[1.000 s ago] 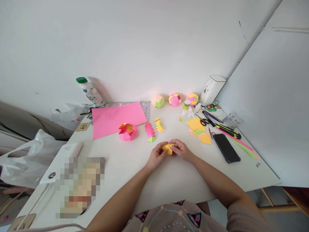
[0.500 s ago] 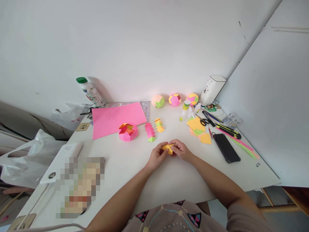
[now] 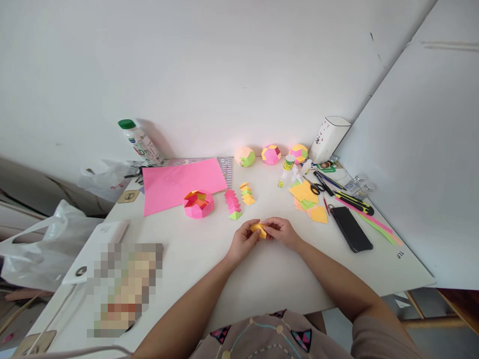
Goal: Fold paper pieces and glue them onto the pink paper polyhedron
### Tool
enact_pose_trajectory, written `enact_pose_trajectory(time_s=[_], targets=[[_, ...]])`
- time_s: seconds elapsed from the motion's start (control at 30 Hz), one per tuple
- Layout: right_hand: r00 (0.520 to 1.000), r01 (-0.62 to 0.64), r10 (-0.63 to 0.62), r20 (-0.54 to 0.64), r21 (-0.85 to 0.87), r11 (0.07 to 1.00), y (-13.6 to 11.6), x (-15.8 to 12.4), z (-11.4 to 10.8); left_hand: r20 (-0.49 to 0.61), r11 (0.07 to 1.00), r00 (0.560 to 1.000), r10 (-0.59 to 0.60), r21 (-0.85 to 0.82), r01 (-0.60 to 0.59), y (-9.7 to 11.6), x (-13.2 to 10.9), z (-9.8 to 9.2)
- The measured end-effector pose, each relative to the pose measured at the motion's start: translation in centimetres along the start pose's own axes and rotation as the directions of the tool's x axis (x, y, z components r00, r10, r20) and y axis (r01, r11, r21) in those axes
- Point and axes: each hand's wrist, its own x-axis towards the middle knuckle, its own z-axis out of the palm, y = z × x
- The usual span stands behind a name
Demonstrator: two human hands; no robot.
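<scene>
A small piece of folded orange paper [image 3: 259,230] is held between both hands above the white table [image 3: 277,279]. My left hand [image 3: 243,241] pinches its left side, thumb in front. On its right side, the fingers of my right hand [image 3: 283,232] are closed on the same paper. Just beyond the hands lie a row of pink folded paper pieces [image 3: 231,200] ending in a green one, and a row of orange and green folded pieces [image 3: 247,194]. Further left sits a pink, partly built paper ball [image 3: 199,205] with an open top.
Behind stand finished paper balls [image 3: 271,154] and glue bottles [image 3: 287,164]. On the right are loose orange and green paper squares [image 3: 305,194], scissors [image 3: 316,188], a yellow-black cutter [image 3: 355,203] and a black phone [image 3: 352,229]. A pink sheet [image 3: 179,182] and a green-capped bottle [image 3: 140,143] are left.
The orange paper has shifted slightly left and tilted in my fingers. My right hand has moved a little along with it; the things on the table stay put.
</scene>
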Motion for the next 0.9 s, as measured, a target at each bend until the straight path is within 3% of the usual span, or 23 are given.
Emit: enact_pose_trajectory(time_s=[0.23,0.63,0.9], targets=[[0.998,0.054,-0.053,0.024,-0.062,0.997,-0.07,-0.23,0.0,0.005,1.0,1.0,0.005,0.008,-0.005,0.07,-0.15,0.06],[0.987,0.162,-0.16,0.028,-0.125,0.979,0.18,-0.36,0.37,-0.018,0.989,0.989,0.146,0.033,-0.146,-0.33,0.15,0.06],[0.991,0.135,-0.136,0.001,-0.12,0.983,0.26,-0.3,0.4,-0.004,0.999,0.999,0.046,-0.009,-0.046,-0.02,0.03,0.16]])
